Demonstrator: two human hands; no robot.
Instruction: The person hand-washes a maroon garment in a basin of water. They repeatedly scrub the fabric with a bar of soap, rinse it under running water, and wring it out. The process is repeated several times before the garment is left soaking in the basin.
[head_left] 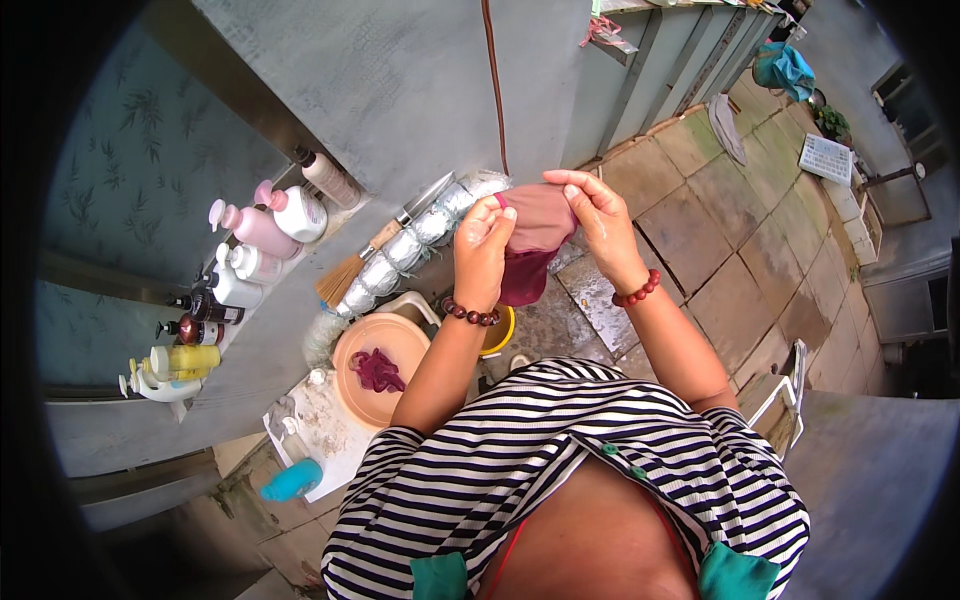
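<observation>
The paved floor extends beneath the work area. The peach basin stands to the person's left. The maroon cloth is suspended between the left hand and the right hand, lower part drooping. Both hands pinch its edges (left edge and upper right edge respectively). The crumpled maroon fabric lies inside the basin. The red beaded bracelet encircles the right wrist.

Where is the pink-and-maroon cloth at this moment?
In the head view, the pink-and-maroon cloth is above and slightly right of centre, held up between the left hand and the right hand, with a yellow-rimmed container below it.
</observation>
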